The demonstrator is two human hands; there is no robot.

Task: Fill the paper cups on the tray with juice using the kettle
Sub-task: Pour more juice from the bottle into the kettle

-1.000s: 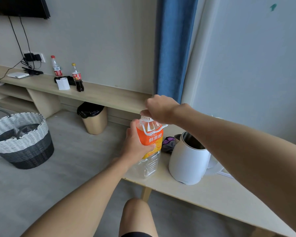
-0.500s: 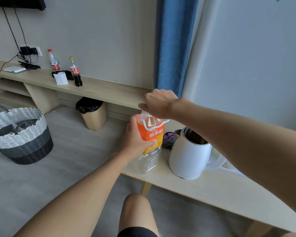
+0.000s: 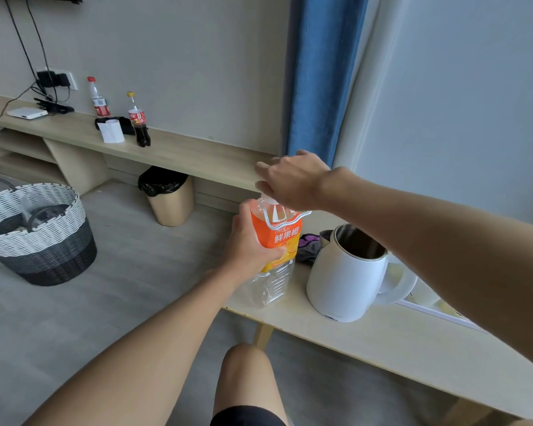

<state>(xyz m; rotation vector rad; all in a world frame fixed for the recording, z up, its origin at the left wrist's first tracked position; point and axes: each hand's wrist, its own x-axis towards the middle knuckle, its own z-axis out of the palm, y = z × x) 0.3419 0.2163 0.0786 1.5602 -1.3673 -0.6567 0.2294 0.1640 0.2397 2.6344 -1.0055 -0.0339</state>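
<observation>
Orange-labelled bottle [image 3: 285,238] at table [image 3: 382,342] edge, left fingers [image 3: 243,216] curled round it, right fingers [image 3: 265,182] pinching cap [image 3: 266,198], kettle [image 3: 345,284] beside.

Grey wall [image 3: 182,72], blue curtain [image 3: 317,78], wooden shelf [image 3: 179,155]

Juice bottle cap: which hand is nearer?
Right. The right hand is on top of the bottle cap, fingers pinching it. The left hand grips the juice bottle lower down, around its orange label.
</observation>
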